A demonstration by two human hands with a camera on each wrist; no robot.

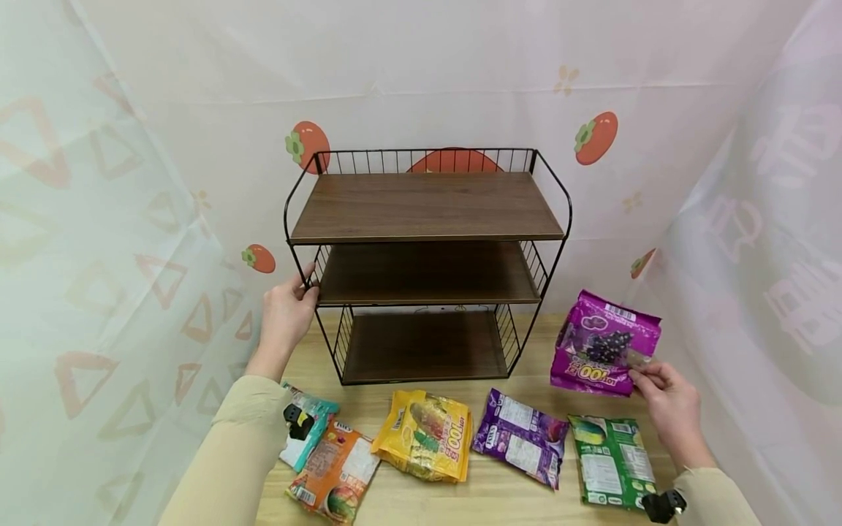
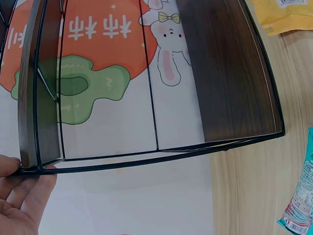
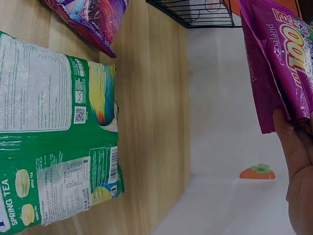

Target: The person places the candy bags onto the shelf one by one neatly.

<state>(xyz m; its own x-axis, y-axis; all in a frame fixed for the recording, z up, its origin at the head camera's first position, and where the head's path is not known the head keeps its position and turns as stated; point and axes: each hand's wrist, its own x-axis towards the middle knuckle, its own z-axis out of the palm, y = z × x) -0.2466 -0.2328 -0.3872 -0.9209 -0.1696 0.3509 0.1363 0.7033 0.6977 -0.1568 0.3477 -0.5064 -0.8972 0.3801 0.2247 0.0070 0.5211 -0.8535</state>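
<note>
A three-tier shelf rack (image 1: 427, 208) with dark wood boards and black wire sides stands at the back of the table. My left hand (image 1: 289, 308) grips its left side at the middle board; the left wrist view shows the fingers and thumb (image 2: 9, 165) at the board's corner and wire frame. At the right, my right hand (image 1: 669, 405) pinches a purple grape candy bag (image 1: 605, 345) by its lower right edge, held up beside the rack. In the right wrist view the same bag (image 3: 279, 58) hangs above the table, partly cut off by the frame.
Along the table's front lie a teal bag (image 1: 309, 416), an orange bag (image 1: 337, 471), a yellow mango bag (image 1: 426, 436), a dark purple bag (image 1: 522, 437) and a green bag (image 1: 612, 460). A white printed curtain (image 1: 434, 66) hangs behind and at both sides.
</note>
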